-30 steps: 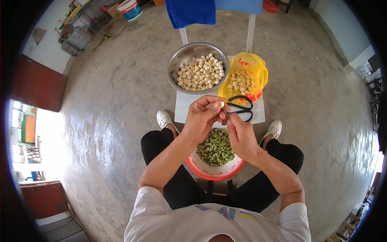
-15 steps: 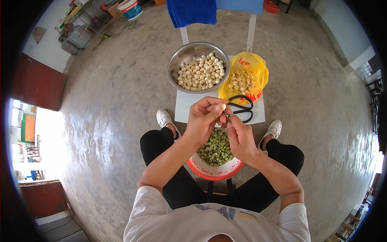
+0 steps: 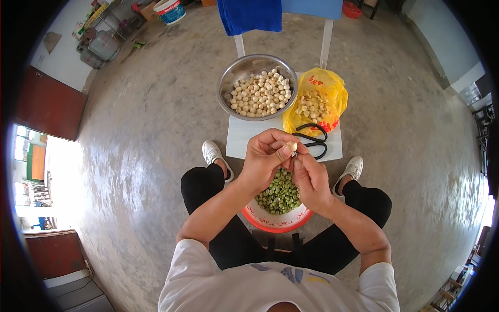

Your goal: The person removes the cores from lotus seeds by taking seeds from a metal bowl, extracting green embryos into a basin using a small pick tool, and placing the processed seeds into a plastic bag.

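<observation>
My left hand (image 3: pixel 267 156) pinches a small round cream-coloured piece (image 3: pixel 292 146) between thumb and fingers. Against its lower side my right hand (image 3: pixel 311 179) closes on a thin tool, mostly hidden by the fingers. Behind them, black-handled scissors (image 3: pixel 324 139) lie on a white chair seat (image 3: pixel 244 140). The seat also bears a steel bowl (image 3: pixel 224 99) of round pale pieces (image 3: pixel 260 96) and a yellow plastic bag (image 3: pixel 339 93) holding flat pale pieces (image 3: pixel 313 105). Below my hands, a red-rimmed basin (image 3: pixel 278 227) contains green pieces (image 3: pixel 279 195).
A blue towel (image 3: pixel 252 18) hangs over the chair back. My knees and white shoes flank the basin. Gas cylinders (image 3: pixel 103 47) and a white-and-blue bucket (image 3: pixel 170 11) stand at the far left, with a red basket (image 3: pixel 352 9) at the back.
My hands have shifted slightly, and the round piece has moved a little right and down, showing more of its pale surface. Everything else looks the same apart from a small view shift.
</observation>
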Available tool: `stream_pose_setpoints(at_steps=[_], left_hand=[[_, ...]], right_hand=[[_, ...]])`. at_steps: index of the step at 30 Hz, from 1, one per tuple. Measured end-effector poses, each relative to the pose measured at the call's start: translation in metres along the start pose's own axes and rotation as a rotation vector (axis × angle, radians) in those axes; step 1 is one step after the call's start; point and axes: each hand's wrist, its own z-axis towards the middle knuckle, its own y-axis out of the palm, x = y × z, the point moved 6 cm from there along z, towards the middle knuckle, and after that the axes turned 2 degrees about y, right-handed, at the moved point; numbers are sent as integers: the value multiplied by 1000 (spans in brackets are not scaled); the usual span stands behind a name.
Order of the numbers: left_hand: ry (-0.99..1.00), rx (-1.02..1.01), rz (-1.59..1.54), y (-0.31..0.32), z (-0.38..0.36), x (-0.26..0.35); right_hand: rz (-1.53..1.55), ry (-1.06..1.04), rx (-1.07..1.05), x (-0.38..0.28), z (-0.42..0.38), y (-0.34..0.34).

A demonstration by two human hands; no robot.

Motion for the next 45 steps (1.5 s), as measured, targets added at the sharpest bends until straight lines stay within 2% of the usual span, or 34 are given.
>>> stream_pose_setpoints(at_steps=[2,9,11,14,17,20,24,33,38,41,45], left_hand=[[-2,-69,-24,4,0,2],[-59,1,-78,11,-4,0],[-94,4,-71,11,-4,0],[-80,2,111,13,-3,13],[50,-26,292,11,-4,24],[177,-13,334,8,-6,24],[93,40,341,4,-8,20],[8,45,345,-1,-12,9],[-16,108,275,8,-13,17],[10,102,361,1,-16,21],[-56,147,402,-6,-17,21]], right_hand=[[59,-26,3,-3,0,-1],[17,-18,-31,-7,2,-8],[-140,-124,7,-8,3,-12],[-340,-277,82,-15,4,-16],[-445,-346,134,-18,0,-17],[-490,-355,146,-17,0,-16],[-553,-344,124,-15,0,-13],[-444,-304,84,-8,-2,-8],[-616,-359,120,-13,-1,-13],[-727,-389,135,-16,-2,-15],[-781,-392,123,-16,-3,-13]])
